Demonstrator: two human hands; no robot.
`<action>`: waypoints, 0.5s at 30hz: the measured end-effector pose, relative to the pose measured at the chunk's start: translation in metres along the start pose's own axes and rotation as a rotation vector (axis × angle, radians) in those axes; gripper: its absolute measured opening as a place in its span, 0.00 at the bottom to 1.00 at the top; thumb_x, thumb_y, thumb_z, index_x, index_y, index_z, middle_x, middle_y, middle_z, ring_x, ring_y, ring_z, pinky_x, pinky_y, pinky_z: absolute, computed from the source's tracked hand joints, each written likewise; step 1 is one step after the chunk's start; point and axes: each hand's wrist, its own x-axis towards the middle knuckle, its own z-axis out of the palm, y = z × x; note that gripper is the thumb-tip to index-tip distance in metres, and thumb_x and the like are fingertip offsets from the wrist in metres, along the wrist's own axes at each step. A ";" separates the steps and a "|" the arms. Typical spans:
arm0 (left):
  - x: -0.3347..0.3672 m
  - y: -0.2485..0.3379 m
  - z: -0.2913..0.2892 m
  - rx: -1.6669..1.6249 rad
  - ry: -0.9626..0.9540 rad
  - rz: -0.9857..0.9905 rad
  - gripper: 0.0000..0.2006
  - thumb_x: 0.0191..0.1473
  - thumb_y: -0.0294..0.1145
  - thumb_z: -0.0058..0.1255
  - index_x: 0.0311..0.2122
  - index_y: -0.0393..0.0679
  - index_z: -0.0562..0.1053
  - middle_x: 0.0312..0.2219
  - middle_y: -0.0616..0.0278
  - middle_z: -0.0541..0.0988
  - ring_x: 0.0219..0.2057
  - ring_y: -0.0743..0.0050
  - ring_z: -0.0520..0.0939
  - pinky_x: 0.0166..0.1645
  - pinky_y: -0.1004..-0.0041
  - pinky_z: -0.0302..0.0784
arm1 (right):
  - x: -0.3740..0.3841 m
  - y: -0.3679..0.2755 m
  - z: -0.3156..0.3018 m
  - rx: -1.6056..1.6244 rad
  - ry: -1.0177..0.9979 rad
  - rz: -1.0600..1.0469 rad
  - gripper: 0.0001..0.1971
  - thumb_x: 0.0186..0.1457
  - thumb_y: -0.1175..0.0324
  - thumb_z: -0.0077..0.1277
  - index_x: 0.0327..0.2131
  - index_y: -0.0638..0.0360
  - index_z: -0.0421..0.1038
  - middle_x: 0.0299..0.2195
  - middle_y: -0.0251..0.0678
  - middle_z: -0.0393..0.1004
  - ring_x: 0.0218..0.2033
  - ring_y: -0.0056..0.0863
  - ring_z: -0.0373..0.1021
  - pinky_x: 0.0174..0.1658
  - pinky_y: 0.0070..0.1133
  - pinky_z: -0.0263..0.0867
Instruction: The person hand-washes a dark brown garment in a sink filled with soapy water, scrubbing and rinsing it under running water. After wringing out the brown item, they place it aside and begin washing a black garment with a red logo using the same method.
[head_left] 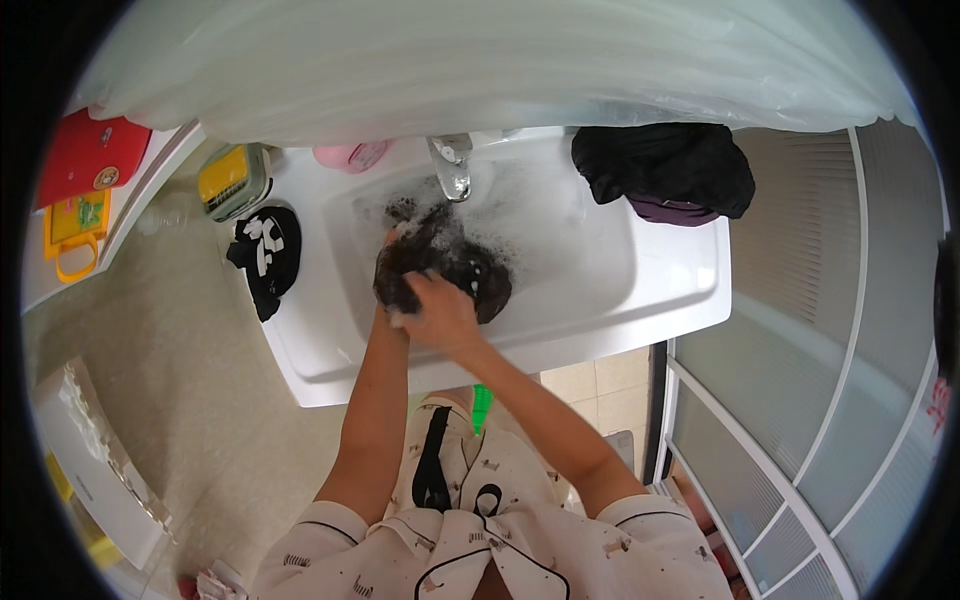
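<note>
A dark, wet piece of clothing is bunched up in soapy water in the white sink, left of its middle. My right hand lies over its near side, fingers curled into the fabric. My left hand is mostly covered by the cloth; only a little skin shows at its far left edge, and the cloth is gathered around that hand. White suds cling to the fabric and float around it. Just beyond stands a chrome faucet.
A black garment on a purple one lies on the sink's right rim. On the left rim sits a black-and-white cloth, near a lidded box. A pink object is by the faucet. Sliding glass panels stand at right.
</note>
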 end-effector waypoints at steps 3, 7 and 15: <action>-0.017 -0.016 0.025 0.074 -0.024 0.051 0.18 0.65 0.36 0.39 0.57 0.42 0.65 0.51 0.58 0.73 0.50 0.64 0.75 0.57 0.65 0.71 | 0.014 -0.004 0.009 -0.157 0.092 0.157 0.20 0.43 0.56 0.61 0.35 0.61 0.73 0.36 0.48 0.75 0.35 0.46 0.75 0.35 0.39 0.71; -0.013 -0.020 0.056 0.027 -0.004 0.015 0.18 0.64 0.36 0.40 0.56 0.40 0.66 0.47 0.62 0.75 0.48 0.67 0.76 0.54 0.69 0.73 | 0.057 0.036 0.008 -0.234 0.239 0.304 0.19 0.46 0.53 0.59 0.32 0.59 0.74 0.36 0.47 0.76 0.33 0.47 0.75 0.34 0.39 0.71; -0.016 0.016 0.080 0.848 0.418 -0.119 0.28 0.55 0.45 0.54 0.57 0.42 0.65 0.51 0.61 0.72 0.52 0.64 0.72 0.58 0.65 0.64 | 0.112 0.116 -0.063 -0.121 0.047 0.654 0.33 0.43 0.45 0.58 0.50 0.56 0.71 0.51 0.48 0.71 0.54 0.44 0.67 0.55 0.35 0.64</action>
